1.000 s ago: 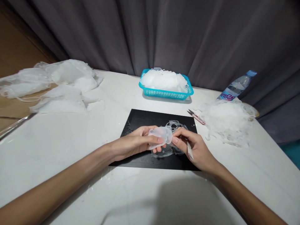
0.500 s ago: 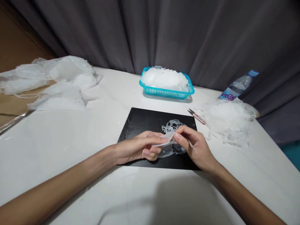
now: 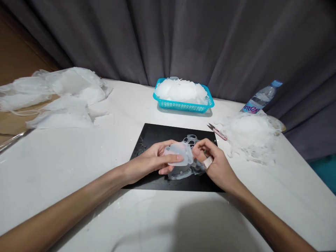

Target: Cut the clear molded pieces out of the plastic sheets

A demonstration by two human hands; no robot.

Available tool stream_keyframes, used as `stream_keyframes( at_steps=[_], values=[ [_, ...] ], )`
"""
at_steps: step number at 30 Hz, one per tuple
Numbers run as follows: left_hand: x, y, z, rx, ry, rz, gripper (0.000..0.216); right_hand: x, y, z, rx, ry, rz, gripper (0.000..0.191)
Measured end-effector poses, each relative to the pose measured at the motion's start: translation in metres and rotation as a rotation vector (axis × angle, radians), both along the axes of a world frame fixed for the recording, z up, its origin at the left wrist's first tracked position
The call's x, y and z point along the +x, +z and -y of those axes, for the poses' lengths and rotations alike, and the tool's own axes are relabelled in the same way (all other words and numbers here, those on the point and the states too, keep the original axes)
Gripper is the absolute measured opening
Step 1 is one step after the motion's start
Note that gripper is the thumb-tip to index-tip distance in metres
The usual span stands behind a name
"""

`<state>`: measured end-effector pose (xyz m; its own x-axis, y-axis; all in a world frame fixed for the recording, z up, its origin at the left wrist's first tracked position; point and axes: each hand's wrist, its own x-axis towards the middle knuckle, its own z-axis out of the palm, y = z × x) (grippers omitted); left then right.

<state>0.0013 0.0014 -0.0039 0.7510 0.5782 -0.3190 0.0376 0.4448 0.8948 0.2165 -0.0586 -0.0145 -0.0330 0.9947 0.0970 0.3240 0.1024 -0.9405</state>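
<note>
My left hand (image 3: 152,161) grips a small translucent plastic piece (image 3: 178,154) between thumb and fingers, held flat-side up just above a black mat (image 3: 157,134). My right hand (image 3: 212,162) is closed beside it, fingertips at the piece's right edge, with a thin pale tool (image 3: 208,161) lodged between its fingers. Under both hands a tangle of clear plastic trimmings (image 3: 193,140) lies on the mat.
A turquoise basket (image 3: 183,104) heaped with white plastic pieces stands behind the mat. Pink-handled snips (image 3: 216,131) lie to the right, beside a heap of clear scraps (image 3: 249,134) and a water bottle (image 3: 258,99). Crumpled plastic bags (image 3: 65,94) lie at the far left.
The left hand has turned the plastic piece from edge-on back to flat-side up. The right hand has curled in tighter, and the tool now shows end-on between its fingers.
</note>
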Motion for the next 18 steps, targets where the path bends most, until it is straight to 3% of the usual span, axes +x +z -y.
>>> stream_keyframes(
  at_steps=[5, 10, 15, 18],
  values=[
    [0.0, -0.001, -0.002, 0.174, 0.191, 0.04, 0.038, 0.004, 0.002, 0.002, 0.107, 0.133, 0.163, 0.05],
    [-0.001, -0.007, -0.014, 0.255, 0.416, -0.125, 0.044, 0.025, -0.004, -0.01, 0.299, 0.058, 0.612, 0.032],
    [-0.011, -0.014, -0.03, 0.39, 0.523, -0.352, 0.054, 0.044, -0.015, -0.021, 0.298, 0.165, 0.699, 0.036],
    [-0.026, -0.02, -0.045, 0.455, 0.646, -0.422, 0.078, 0.039, -0.02, -0.022, 0.337, 0.191, 0.767, 0.018]
  ],
)
